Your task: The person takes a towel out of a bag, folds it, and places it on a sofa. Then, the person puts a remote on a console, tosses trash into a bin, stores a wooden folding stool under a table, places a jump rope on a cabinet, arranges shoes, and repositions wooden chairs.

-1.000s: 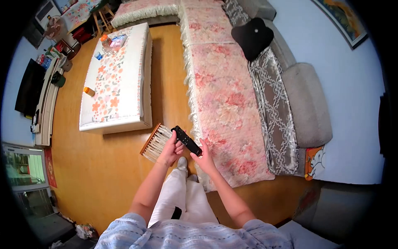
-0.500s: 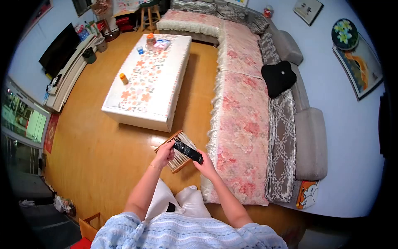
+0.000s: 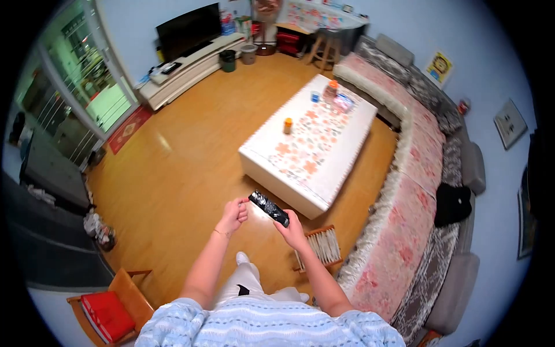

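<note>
A black, shiny, elongated object like a remote control [image 3: 269,209] is held in front of my body, slanting down to the right. My right hand [image 3: 293,230] grips its lower right end. At its upper left end is my left hand [image 3: 235,213], fingers curled, with one fingertip at or very near the object; whether they touch is unclear. Behind my right forearm stands a small wooden stool with a slatted or woven seat [image 3: 324,246].
A white-covered table [image 3: 277,179] with an orange-capped bottle [image 3: 287,126] stands ahead. The floral sofa [image 3: 381,254] curves along the right. A wooden chair [image 3: 130,292] with a red cushion [image 3: 107,316] is at lower left. Beyond are a television [image 3: 189,32] and bins [image 3: 228,60].
The view has swung left, so the table and sofa now lie further right and the chair shows fully. My left hand has loosened from the black object's end; my right hand still holds it.
</note>
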`<state>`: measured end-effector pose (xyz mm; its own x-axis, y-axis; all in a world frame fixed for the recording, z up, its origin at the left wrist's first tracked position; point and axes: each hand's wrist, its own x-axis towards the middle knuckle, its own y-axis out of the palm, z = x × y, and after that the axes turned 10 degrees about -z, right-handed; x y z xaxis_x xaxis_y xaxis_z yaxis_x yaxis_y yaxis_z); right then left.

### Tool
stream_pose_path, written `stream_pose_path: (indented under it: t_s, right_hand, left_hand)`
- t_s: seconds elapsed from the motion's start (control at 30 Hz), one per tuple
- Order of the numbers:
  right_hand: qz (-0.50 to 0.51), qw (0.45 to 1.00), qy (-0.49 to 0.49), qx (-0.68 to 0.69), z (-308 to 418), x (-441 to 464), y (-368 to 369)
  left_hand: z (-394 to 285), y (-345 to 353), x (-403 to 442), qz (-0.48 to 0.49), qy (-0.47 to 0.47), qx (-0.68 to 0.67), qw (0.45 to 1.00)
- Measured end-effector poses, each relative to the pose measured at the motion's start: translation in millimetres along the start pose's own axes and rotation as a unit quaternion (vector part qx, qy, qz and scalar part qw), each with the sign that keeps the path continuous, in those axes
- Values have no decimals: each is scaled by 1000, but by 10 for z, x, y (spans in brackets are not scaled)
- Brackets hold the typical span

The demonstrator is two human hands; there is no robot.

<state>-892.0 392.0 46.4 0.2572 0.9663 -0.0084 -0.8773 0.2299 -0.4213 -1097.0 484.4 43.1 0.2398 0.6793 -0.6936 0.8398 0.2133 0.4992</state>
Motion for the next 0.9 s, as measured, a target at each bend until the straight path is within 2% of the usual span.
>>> stream_pose_path:
  t_s: [0.1,0.23,0.4,0.47,0.5,0.57,0.73,0.77,0.9]
  right_hand:
    - [14,998,-67,16,574,389,583]
    - [4,993,-122,7,837,858,1221]
    - [26,997,-66,23,988,1365,1613]
    - [20,999,-45,13,1001,1592,1740]
    - [18,999,-31,21,1000,1724,1816]
    - [5,998,-44,38,949,2033,2021]
    - [7,998,-45,34,1233,2910,2374]
    - [-9,994,-99,35,1216,3139,2482]
    - [2,989,-149,22,1511,4007,2738]
  left_hand:
    - [-657,-406,-12,-51,55,-21,997]
    - [-1224,-862,117,-95,94,-66,989]
    - [-1583,-1130,275,-119,99,-181,971]
    - [-1706,-1204,419,-110,54,-262,957]
    - [-1817,-1244,499,-110,57,-261,957]
    - [-2067,-1297,723,-104,45,-318,941]
    - [-2872,-1194,1384,-101,73,-355,927]
    - [-3072,-1149,1521,-84,82,-357,927]
    - [-3748,-908,1998,-73,83,-382,918]
